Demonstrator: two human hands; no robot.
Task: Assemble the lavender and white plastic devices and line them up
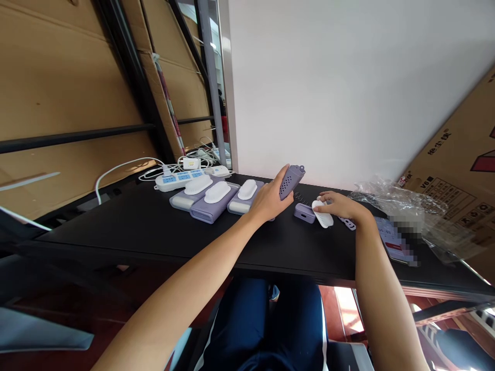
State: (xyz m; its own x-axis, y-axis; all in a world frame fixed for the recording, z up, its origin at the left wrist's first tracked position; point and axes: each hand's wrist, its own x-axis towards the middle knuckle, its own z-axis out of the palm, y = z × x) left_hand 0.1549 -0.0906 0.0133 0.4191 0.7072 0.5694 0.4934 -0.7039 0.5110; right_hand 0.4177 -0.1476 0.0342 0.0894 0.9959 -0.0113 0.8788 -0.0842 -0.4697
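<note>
Lavender perforated casing (292,181) sits in the left hand's (268,202) closed grip, held up above the black table (154,232). The right hand (342,206) lies curled over a white ribbed cover (323,214) (whether it truly clasps, I can't tell), beside a small lavender case (304,213) and a loose spring (299,198).

The left hand (268,202) grips a lilac perforated casing (291,181) at 3 o'clock on the view. The right hand (342,206) lies over a white slotted cover (323,216), just beside a small lilac case (304,213) on the black surface (154,229).
</note>
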